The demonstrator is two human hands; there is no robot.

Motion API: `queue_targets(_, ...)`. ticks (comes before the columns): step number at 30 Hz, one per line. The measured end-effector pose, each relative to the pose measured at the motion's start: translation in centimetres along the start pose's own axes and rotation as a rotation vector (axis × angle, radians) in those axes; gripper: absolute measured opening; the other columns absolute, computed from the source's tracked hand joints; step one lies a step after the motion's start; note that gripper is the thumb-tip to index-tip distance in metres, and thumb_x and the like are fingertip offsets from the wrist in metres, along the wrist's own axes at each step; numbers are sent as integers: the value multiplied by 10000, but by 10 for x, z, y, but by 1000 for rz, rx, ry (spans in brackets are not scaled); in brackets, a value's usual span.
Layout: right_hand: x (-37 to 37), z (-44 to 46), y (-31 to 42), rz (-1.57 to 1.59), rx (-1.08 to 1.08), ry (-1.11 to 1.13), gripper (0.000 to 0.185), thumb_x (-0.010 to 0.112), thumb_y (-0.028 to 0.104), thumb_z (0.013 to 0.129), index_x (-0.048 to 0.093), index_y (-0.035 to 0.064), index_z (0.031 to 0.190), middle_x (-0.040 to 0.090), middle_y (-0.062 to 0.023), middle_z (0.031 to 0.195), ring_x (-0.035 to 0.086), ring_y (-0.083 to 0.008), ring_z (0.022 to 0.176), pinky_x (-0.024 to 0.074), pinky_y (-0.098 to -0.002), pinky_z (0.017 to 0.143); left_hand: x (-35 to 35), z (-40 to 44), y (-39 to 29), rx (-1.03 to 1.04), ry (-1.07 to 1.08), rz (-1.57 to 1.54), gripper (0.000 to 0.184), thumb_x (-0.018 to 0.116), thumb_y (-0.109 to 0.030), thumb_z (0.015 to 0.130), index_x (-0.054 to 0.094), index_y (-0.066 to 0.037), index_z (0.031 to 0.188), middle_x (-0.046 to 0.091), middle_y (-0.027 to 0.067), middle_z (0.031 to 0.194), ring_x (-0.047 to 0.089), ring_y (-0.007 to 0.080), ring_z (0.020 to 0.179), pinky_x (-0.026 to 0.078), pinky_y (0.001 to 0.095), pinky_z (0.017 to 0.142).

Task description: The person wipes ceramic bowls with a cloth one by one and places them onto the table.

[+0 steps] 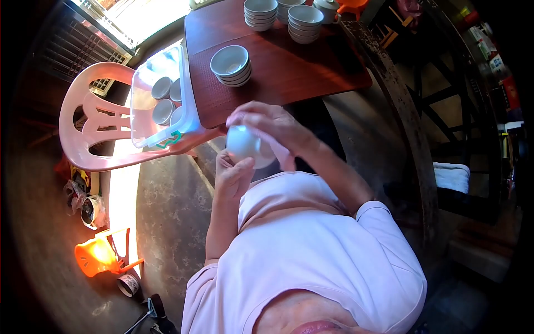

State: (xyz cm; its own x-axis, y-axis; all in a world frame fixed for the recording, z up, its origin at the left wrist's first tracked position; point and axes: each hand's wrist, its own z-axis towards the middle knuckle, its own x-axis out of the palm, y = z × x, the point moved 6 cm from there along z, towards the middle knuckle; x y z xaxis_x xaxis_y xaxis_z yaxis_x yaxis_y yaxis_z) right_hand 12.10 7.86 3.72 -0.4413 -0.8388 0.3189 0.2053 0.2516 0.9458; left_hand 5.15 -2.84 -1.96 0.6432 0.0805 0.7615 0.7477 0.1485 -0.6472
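Just off the table's front edge, my left hand (235, 173) holds a white bowl (242, 143) from below, thumb against its side. My right hand (270, 121), slightly blurred, is closed on a pink cloth (281, 151) that hangs over the bowl's upper and right side. A short stack of white bowls (230, 62) stands on the brown table (261, 72) beyond my hands. Several more bowls lie in a clear plastic box (189, 123) to the left.
The box rests on a pink plastic chair (83, 150). Taller bowl stacks (305, 25) and a lidded pot (327, 10) stand at the table's back. An orange stool (95, 257) is on the floor at lower left. A dark wooden edge (397, 106) runs along the right.
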Motion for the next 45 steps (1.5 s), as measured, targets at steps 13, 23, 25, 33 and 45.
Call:
queue_targets(13,-17,8,-16,91,-209,52,337,613,295,874,626,15,1061,628,-86,1014,591,-142,945,469,-287,841,18,-1,-2,-21,-47,441,284,709,21,765,621,58,1033,655,55,989,606,100,888,487,239,771)
queue_targets(23,28,-21,-11,-1155,-548,-534,447,480,235,933,383,36,1321,469,-179,1284,442,-372,1206,357,-427,1022,-8,9,-1,-55,-137,-579,501,626,-237,881,432,-4,1280,554,145,1224,552,262,1120,437,409,989)
queue_targets(25,32,-25,-24,-1050,-535,-477,524,482,325,937,347,24,1344,412,-212,1307,393,-408,1229,341,-436,1028,-19,9,0,4,-220,-565,476,586,-254,910,432,-7,1287,549,149,1244,544,275,1131,433,420,984)
queue_targets(33,5,34,-4,-866,-483,38,271,625,110,761,566,-3,999,614,-150,1050,632,-346,916,542,-396,749,10,1,-17,158,-145,45,334,590,-70,898,485,62,1186,592,135,1128,585,188,1027,474,332,876)
queue_targets(45,27,6,10,-853,-562,-4,134,540,108,811,665,84,851,643,-64,1023,599,-213,1006,464,-351,876,-8,-2,-12,53,29,353,132,588,-11,863,590,25,990,628,40,916,579,84,830,471,220,713)
